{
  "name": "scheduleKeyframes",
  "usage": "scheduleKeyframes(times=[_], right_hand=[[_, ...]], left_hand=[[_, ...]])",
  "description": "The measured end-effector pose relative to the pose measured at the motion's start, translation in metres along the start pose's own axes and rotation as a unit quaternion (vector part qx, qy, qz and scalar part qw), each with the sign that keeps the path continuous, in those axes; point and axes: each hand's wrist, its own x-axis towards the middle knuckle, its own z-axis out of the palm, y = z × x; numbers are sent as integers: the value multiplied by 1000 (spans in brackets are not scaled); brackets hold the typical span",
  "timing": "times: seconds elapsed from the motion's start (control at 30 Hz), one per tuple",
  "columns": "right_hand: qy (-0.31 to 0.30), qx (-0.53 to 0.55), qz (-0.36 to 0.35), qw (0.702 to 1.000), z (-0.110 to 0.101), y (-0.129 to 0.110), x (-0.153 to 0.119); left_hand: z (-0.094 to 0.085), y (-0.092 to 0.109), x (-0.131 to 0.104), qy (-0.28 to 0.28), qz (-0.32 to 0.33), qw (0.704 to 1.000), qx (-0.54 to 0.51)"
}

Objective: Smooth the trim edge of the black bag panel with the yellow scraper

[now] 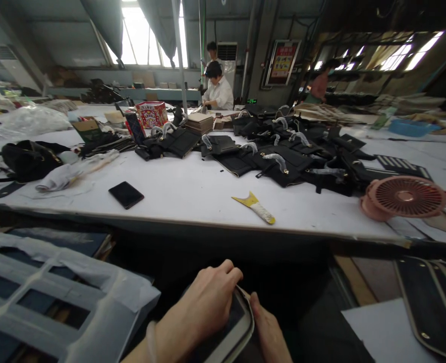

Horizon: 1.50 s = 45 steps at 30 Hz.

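Observation:
Low in the head view, in front of the table edge, a dark bag piece [233, 330] with a pale, rounded rim is between my hands. My left hand [211, 295] lies over its upper corner, fingers curled and closed at the rim; the fingertips are partly hidden. Against the piece's right edge presses my right hand [269, 330], its thumb side on the rim and its other fingers out of sight. On the table beyond lie a yellow notched tool [254, 205] with a white-wrapped handle and a dark phone [126, 194].
Black bags [283, 156] with plastic-wrapped handles are heaped across the white table [177, 196]. A pink fan [404, 196] stands right. To my left is a grey plastic crate [105, 302]; black panels [435, 307] lie at lower right. A co-worker [220, 91] is across the table.

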Motion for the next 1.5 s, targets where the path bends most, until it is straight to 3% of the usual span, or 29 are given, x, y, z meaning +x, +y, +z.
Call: scheduleKeyframes(times=[0.17,0.27,0.43,0.83,1.23,1.5], right_hand=[[52,-141,-105,983,1,-4,-14],[110,-152,-144,972,7,-6,-16],[131,-150,-165,966,12,-12,-13],[157,-153,-198,955,14,-15,-12],[158,-154,-220,950,18,-22,-14],[116,-210,-247,939,17,-22,-16]], left_hand=[[-2,-17,21,-31,44,998,-41],[0,-27,29,-37,59,995,-74],[8,-40,32,-52,75,987,-134],[14,-38,37,-77,20,984,-160],[24,-48,30,-23,31,976,-216],[28,-52,26,-24,6,967,-254]])
